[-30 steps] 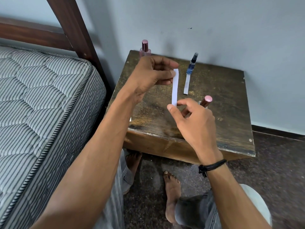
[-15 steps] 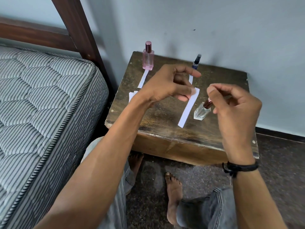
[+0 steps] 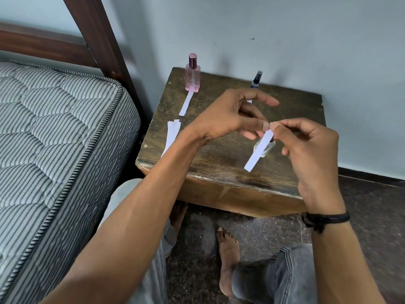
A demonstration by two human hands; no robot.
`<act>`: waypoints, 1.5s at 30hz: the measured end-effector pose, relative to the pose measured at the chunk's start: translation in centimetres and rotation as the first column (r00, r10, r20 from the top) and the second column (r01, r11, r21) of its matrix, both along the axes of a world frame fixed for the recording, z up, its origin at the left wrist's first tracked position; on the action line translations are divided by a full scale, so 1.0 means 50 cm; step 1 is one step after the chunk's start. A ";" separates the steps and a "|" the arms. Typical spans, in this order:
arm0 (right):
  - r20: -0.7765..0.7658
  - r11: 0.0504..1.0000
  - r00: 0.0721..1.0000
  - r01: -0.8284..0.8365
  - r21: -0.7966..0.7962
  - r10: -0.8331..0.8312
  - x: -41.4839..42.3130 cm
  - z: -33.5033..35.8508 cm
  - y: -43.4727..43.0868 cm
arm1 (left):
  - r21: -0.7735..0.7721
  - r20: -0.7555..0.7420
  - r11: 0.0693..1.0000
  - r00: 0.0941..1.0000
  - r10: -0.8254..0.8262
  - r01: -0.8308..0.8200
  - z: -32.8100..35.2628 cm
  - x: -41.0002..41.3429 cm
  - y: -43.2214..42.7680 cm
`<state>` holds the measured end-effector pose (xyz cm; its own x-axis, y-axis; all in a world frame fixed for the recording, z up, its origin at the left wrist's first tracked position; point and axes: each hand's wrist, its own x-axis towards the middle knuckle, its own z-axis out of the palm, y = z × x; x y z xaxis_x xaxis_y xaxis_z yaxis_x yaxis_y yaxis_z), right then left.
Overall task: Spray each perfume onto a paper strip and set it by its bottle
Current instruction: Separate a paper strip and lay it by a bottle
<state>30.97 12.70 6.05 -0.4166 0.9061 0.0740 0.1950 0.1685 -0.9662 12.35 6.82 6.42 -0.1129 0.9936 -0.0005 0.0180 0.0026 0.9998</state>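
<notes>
A grey striped mattress and a dark wooden bed frame flank the worn wooden counter. Above it, the left grip and right grip both pinch the top end of a white paper strip. The strip hangs slanted in front of a clear glass bottle and half hides it. The left grip also covers most of a slim dark-blue spray bottle. A pink glass bottle stands at the back left.

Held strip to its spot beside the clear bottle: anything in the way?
Nothing visible does. The left hand and right hand pinch the top of the paper strip; it hangs before the clear bottle, with only table wood below.
</notes>
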 end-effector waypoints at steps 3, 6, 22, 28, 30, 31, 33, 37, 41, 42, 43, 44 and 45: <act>-0.034 0.991 0.998 0.040 -0.128 -0.045 0.015 0.009 0.020 | 0.008 0.012 0.999 0.999 0.042 -0.043 0.003 -0.004 -0.001; -0.062 0.959 0.996 0.043 -0.281 -0.063 0.037 0.025 0.053 | 0.012 0.014 0.992 0.992 0.122 -0.122 -0.001 -0.011 0.000; 0.345 0.948 0.938 0.088 -0.304 0.023 0.041 -0.040 0.323 | -0.091 -0.049 0.918 0.923 0.383 -0.386 -0.020 -0.039 0.014; 0.424 0.977 0.904 0.037 -0.210 0.057 0.028 -0.078 0.367 | -0.117 -0.068 0.910 0.917 0.393 -0.398 -0.025 -0.047 0.020; 0.432 0.984 0.901 0.037 -0.177 0.044 0.025 -0.087 0.377 | -0.122 -0.080 0.912 0.920 0.384 -0.391 -0.024 -0.044 0.022; 0.432 0.986 0.901 0.034 -0.163 0.040 0.023 -0.092 0.381 | -0.122 -0.088 0.913 0.921 0.380 -0.389 -0.024 -0.043 0.022; 0.434 0.990 0.900 0.026 -0.136 0.036 0.018 -0.101 0.386 | -0.123 -0.101 0.914 0.921 0.376 -0.387 -0.024 -0.043 0.022; 0.441 0.998 0.897 0.013 -0.065 0.017 0.009 -0.116 0.394 | -0.132 -0.110 0.912 0.920 0.376 -0.388 -0.025 -0.047 0.019; 0.447 1.000 0.895 -0.017 0.025 0.004 0.005 -0.130 0.405 | -0.144 -0.116 0.907 0.917 0.381 -0.395 -0.025 -0.053 0.019; 0.448 0.998 0.894 -0.027 0.051 0.001 0.005 -0.135 0.408 | -0.146 -0.119 0.907 0.917 0.380 -0.394 -0.025 -0.053 0.019; 0.456 0.996 0.890 -0.038 0.083 -0.004 0.007 -0.140 0.411 | -0.148 -0.119 0.907 0.918 0.379 -0.394 -0.024 -0.054 0.019; 0.467 0.992 0.884 -0.049 0.115 -0.011 0.008 -0.146 0.413 | -0.150 -0.119 0.907 0.918 0.378 -0.393 -0.024 -0.054 0.019; 0.475 0.989 0.880 -0.057 0.139 -0.016 0.010 -0.151 0.412 | -0.151 -0.121 0.907 0.918 0.377 -0.392 -0.023 -0.054 0.019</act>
